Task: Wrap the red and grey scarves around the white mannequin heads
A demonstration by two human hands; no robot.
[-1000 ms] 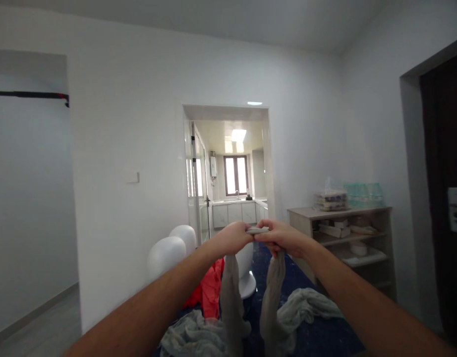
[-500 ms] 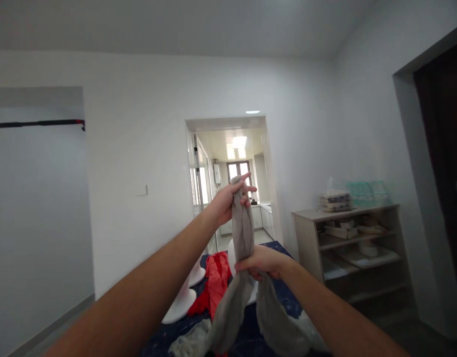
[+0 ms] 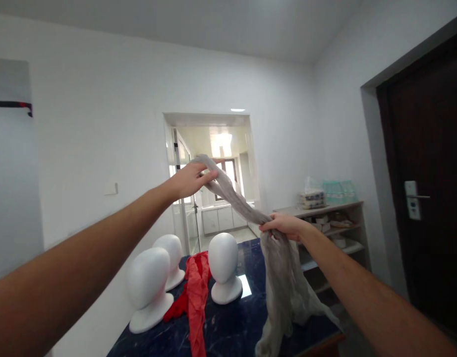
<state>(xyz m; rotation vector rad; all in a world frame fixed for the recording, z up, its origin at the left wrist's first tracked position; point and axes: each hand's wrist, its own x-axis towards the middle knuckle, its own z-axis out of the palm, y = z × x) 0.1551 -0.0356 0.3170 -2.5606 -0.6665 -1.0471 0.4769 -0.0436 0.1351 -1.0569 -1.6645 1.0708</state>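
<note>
My left hand (image 3: pixel 189 179) is raised and closed on one end of a long grey scarf (image 3: pixel 238 201). The scarf runs down and to the right to my right hand (image 3: pixel 282 225), which is closed round its bunched middle. From there the rest of the scarf hangs down onto the right side of a dark blue marbled table (image 3: pixel 228 329). Three white foam mannequin heads (image 3: pixel 223 266) stand on the table, below and left of my hands. A red scarf (image 3: pixel 195 297) lies between them.
A wooden shelf unit (image 3: pixel 330 233) with boxes and packets stands against the right wall. A dark door (image 3: pixel 425 198) with a handle is at the far right. An open doorway (image 3: pixel 209 183) leads to a lit kitchen behind the table.
My hands have drawn apart: the left stays high and has moved left, the right has slid along the scarf to the right and up. The view has shifted, showing the mannequin heads and the door.
</note>
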